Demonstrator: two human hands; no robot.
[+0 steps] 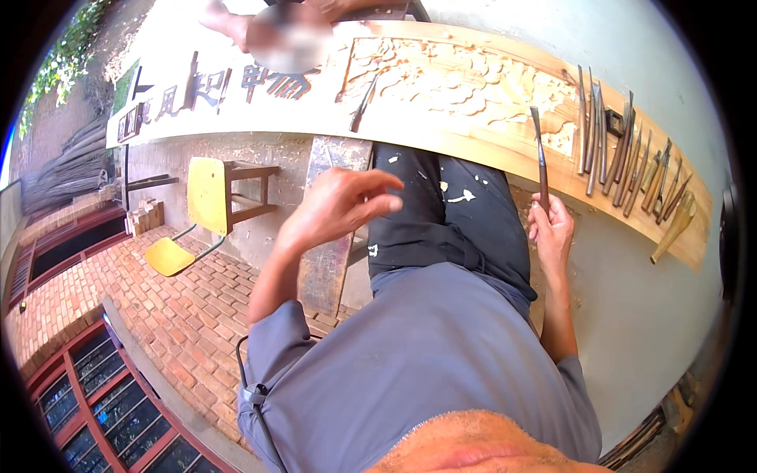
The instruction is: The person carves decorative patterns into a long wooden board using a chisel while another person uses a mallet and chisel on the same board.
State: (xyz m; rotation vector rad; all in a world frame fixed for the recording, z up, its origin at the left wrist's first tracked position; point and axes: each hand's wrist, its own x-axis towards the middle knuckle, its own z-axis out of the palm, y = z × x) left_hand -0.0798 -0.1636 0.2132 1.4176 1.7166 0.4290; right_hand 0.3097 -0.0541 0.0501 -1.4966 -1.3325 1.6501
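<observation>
My right hand (554,232) grips the dark handle of a carving chisel (539,150); its slim metal blade points away from me, over the near edge of the board. My left hand (343,203) hovers above my lap with thumb and fingers apart, and nothing shows in it. Ahead lies a long wooden board (441,140) with a carved relief (473,83) of wavy, cloud-like shapes cut into it. Another chisel (363,105) rests on the board beside the left end of the carving, beyond my left hand.
Several chisels (623,154) lie side by side at the board's right, next to a wooden mallet (675,229). Dark cut-out characters (209,91) line its left part. Another person's arm (226,24) shows at the far side. A yellow chair (206,193) stands on the brick floor.
</observation>
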